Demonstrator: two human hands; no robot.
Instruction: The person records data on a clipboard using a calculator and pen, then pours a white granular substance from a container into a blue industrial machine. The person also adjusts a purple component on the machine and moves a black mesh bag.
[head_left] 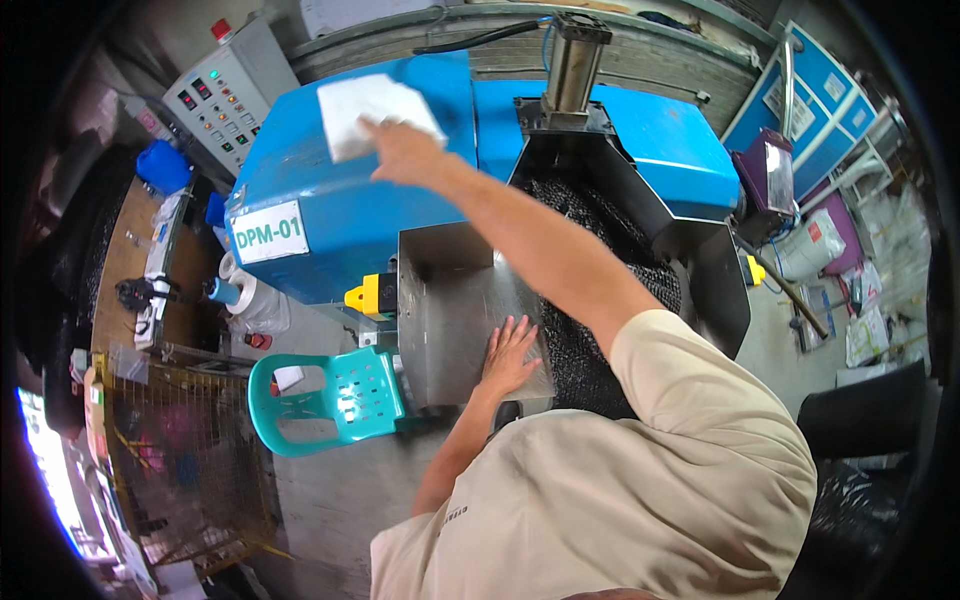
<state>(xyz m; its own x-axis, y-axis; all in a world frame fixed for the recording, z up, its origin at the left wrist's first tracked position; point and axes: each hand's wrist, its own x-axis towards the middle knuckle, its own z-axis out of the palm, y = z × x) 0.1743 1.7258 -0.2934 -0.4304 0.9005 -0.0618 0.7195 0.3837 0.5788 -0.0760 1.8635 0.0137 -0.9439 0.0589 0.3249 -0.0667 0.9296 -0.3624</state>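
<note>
My right arm reaches across to the far left, over the blue machine housing (330,215). At its end my right hand (405,152) has its fingers bent onto a white cloth (350,105), which lies partly spread on top of the housing. Some of the fingers are hidden, but the hand appears to grip the cloth's near edge. My left hand (510,355) lies flat, fingers spread, on the bare metal tray (440,310) at the front of the machine. Beside that tray, black shredded material (585,370) fills the metal hopper (705,290), partly behind my right arm.
A teal plastic chair (355,395) stands left of the tray, near a yellow-black switch (372,297). A metal cylinder (575,75) rises behind the hopper. The control cabinet (230,95) is at the far left, a wire cage (190,460) at the near left, a black bin (865,410) at right.
</note>
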